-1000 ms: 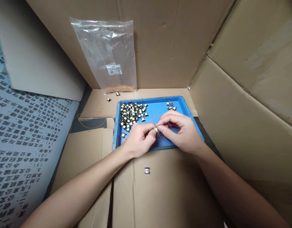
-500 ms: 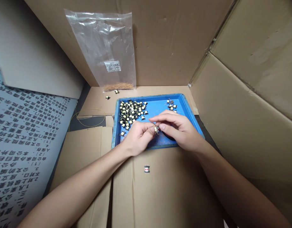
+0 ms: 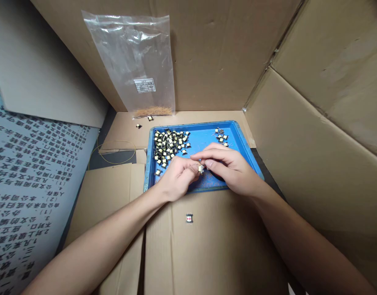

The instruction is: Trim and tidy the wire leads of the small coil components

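Observation:
Between thumb and forefinger, my left hand (image 3: 180,178) pinches a small transformer (image 3: 201,169) with yellow tape and metal pins, over the near part of a blue tray (image 3: 203,189). My right hand (image 3: 231,166) is close on its right, fingers curled and thumb near the pins; what its fingertips hold is hidden. A thin orange strand shows just above the transformer. Many similar transformers (image 3: 170,143) are heaped in the left of the tray. A smaller group (image 3: 221,137) lies at its far right, with thin wires.
One transformer with a red-marked white top (image 3: 189,218) lies on the cardboard (image 3: 213,246) in front of me. Behind the tray, a clear bag (image 3: 145,61) of orange strands leans on the cardboard wall. A yellow wire loop (image 3: 117,151) is at left.
Both hands stay almost in place. The transformer has turned slightly and shifted a little left, and its pins show more plainly beside my right thumb.

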`<state>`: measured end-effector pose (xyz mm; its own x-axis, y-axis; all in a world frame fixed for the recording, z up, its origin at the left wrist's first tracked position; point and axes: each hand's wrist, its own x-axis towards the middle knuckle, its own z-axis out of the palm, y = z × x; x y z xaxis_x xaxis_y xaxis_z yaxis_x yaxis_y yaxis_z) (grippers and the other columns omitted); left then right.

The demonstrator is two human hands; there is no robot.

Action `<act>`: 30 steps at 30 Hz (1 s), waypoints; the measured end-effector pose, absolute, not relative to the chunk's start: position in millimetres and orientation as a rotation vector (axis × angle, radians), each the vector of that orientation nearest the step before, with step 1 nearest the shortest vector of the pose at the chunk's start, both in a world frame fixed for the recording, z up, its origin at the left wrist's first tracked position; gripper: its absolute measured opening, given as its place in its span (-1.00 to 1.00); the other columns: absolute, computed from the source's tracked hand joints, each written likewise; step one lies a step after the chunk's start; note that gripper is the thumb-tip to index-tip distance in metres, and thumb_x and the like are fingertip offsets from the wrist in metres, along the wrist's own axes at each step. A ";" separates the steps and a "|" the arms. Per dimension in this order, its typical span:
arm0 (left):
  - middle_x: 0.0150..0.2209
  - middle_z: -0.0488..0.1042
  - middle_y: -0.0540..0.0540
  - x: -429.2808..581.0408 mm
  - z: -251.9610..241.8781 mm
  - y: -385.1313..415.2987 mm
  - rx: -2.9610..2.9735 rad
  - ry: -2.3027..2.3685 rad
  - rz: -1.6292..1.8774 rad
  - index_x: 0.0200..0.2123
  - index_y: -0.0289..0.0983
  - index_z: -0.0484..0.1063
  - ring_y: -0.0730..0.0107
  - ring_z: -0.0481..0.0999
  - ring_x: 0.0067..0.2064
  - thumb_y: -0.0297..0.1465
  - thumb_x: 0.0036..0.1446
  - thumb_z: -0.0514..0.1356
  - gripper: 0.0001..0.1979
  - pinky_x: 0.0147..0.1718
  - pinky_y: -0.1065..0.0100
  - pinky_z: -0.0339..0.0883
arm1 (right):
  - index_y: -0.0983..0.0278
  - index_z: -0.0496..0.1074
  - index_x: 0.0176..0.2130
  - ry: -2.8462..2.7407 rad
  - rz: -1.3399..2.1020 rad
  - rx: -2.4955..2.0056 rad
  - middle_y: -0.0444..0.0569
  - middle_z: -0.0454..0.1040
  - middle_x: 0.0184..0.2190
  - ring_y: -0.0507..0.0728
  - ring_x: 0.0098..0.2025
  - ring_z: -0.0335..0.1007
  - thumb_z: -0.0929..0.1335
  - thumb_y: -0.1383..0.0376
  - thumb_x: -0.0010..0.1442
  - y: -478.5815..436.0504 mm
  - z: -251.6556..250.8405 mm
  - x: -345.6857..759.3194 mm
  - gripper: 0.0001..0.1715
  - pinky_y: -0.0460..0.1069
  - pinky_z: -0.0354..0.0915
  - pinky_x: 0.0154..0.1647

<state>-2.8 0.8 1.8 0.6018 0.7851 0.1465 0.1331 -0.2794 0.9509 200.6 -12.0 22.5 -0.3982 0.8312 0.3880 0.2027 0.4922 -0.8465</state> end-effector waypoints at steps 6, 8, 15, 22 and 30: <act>-0.61 0.03 0.06 -2.0 0.6 0.6 1.676 0.715 0.783 -0.60 -0.19 0.03 0.47 -0.01 -0.54 -0.21 0.35 0.00 -0.55 -0.54 0.29 -0.06 | 0.18 0.64 -0.05 -1.875 0.923 -0.886 -0.02 0.64 -0.14 0.15 -0.06 0.53 0.34 0.35 0.42 -12.4 24.6 199.4 -0.74 0.11 0.41 0.04; -0.61 0.02 0.07 -1.5 0.1 0.3 1.625 0.697 0.799 -0.60 -0.19 0.03 0.47 -0.03 -0.54 -0.24 0.33 0.01 -0.57 -0.55 0.30 -0.06 | 0.20 0.63 -0.05 -1.854 0.942 -0.908 -0.03 0.63 -0.16 0.14 -0.09 0.52 0.35 0.33 0.42 -12.9 24.9 199.1 -0.77 0.07 0.39 -0.04; -0.60 0.03 0.08 -1.2 -0.1 0.4 1.584 0.694 0.785 -0.58 -0.19 0.04 0.48 -0.03 -0.55 -0.29 0.28 0.03 -0.62 -0.56 0.31 -0.08 | 0.24 0.54 -0.13 -1.691 1.113 -0.946 -0.05 0.59 -0.22 0.10 -0.20 0.49 0.39 0.30 0.36 -13.5 20.3 196.1 -0.89 0.02 0.38 -0.15; -0.59 -0.01 0.10 -1.3 -0.7 -0.1 1.574 0.683 0.801 -0.57 -0.19 0.05 0.49 -0.05 -0.54 -0.32 0.29 0.04 -0.63 -0.54 0.32 -0.09 | 0.23 0.47 -0.22 -1.619 1.206 -0.897 -0.09 0.49 -0.29 0.08 -0.27 0.41 0.44 0.25 0.30 -12.2 17.2 197.4 -0.90 0.00 0.34 -0.20; -0.60 0.02 0.10 -1.6 0.7 0.3 1.680 0.727 0.793 -0.58 -0.21 0.05 0.50 0.00 -0.53 -0.23 0.37 0.03 -0.55 -0.51 0.34 -0.10 | 0.22 0.46 -0.25 -1.644 1.206 -0.863 -0.07 0.47 -0.29 0.12 -0.23 0.38 0.41 0.26 0.33 -12.8 20.4 200.0 -0.91 0.03 0.30 -0.17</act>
<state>-1.6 0.3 0.7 0.5890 0.7958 0.1404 0.0710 -0.2240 0.9720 200.0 -12.8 20.4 -0.3566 0.8990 0.2542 0.0272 0.2819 -0.9590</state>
